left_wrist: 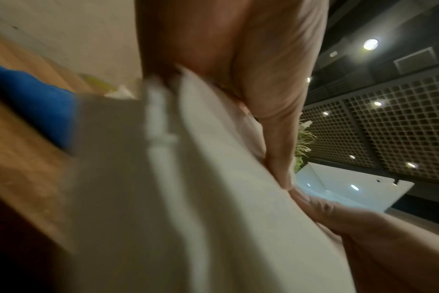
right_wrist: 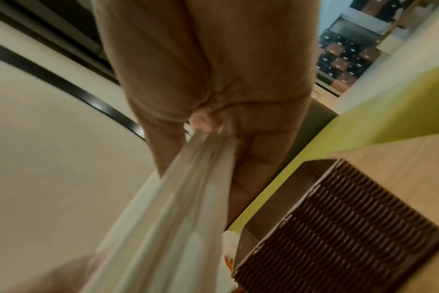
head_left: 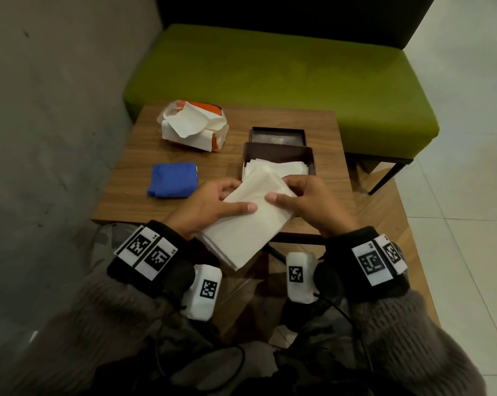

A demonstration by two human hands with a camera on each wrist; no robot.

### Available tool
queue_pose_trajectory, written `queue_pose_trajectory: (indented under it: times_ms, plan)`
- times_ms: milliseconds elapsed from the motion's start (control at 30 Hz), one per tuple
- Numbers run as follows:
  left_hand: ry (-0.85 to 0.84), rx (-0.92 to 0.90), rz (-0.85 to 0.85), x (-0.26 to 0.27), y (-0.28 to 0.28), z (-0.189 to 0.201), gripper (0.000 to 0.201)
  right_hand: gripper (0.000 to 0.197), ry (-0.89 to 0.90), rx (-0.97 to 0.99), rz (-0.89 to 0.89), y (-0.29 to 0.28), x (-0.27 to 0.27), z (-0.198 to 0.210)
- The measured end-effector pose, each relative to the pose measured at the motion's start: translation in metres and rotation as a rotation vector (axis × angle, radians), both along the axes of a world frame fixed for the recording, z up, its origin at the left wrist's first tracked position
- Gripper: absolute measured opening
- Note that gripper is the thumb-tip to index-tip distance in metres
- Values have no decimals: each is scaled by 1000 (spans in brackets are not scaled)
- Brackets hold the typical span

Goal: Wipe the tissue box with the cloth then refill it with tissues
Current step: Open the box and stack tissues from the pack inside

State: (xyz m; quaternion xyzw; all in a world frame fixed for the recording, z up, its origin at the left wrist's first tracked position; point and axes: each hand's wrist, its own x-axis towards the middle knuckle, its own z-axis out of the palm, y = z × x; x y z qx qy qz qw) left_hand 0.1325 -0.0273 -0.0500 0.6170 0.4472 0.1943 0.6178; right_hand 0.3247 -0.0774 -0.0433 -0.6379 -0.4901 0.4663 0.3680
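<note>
From above, my left hand [head_left: 213, 205] and right hand [head_left: 304, 200] both grip a stack of tissues [head_left: 247, 224] over the table's near edge, just short of the open tissue box [head_left: 278, 161], already partly filled; the blue cloth [head_left: 173, 180] lies folded towards the left edge, so wiping looks finished. My left wrist view shows fingers [left_wrist: 276, 119] pressed to the stack. My right wrist view shows the stack's end pinched beside the box's ribbed wall [right_wrist: 338, 228]; loading this stack remains.

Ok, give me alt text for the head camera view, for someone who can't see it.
Both hands, left hand and right hand, hold a stack of white tissues above a wooden table, near an open brown tissue box with tissues inside. A folded blue cloth and torn orange tissue pack lie left.
</note>
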Motion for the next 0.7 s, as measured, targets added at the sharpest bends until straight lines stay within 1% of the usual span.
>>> queue_pose_trajectory:
  times_ms: [67, 100, 167, 200, 267, 333, 400, 433, 500, 533, 633, 700]
  plan:
    - [-64, -73, 102, -9, -1, -7, 29, 17, 118, -18, -82, -2, 7, -3]
    - [-141, -142, 157, -12, -2, -10, 28, 20, 197, -31, -115, -4, 10, -4]
    - [-338, -299, 258, -15, -8, -16, 34, 28, 326, -60, -133, -7, 12, -6]
    - [-418, -348, 299, -14, -11, -18, 37, 29, 360, -75, -125, -8, 11, -7]
    - [-490, -370, 350, -9, -17, -19, 36, 27, 366, -108, -100, -12, 5, -8]
    - [-483, -320, 398, -4, -19, -19, 27, 25, 356, -120, -123, -13, -1, -12]
    - [-431, -268, 465, 2, -20, -19, 23, 26, 393, -120, -202, -13, -11, -14]
    - [-395, -254, 486, 6, -21, -20, 26, 30, 393, -120, -230, -13, -19, -15]
    - [-296, -204, 495, 13, -25, -25, 41, 37, 349, -115, -242, -12, -31, -20]
    - [-262, -174, 494, 15, -25, -27, 44, 38, 343, -111, -246, -11, -33, -22]
    - [-253, -152, 515, 12, -22, -28, 39, 30, 361, -126, -301, -10, -26, -21]
    - [-223, -164, 481, 13, -21, -28, 36, 37, 316, -129, -267, -8, -23, -19]
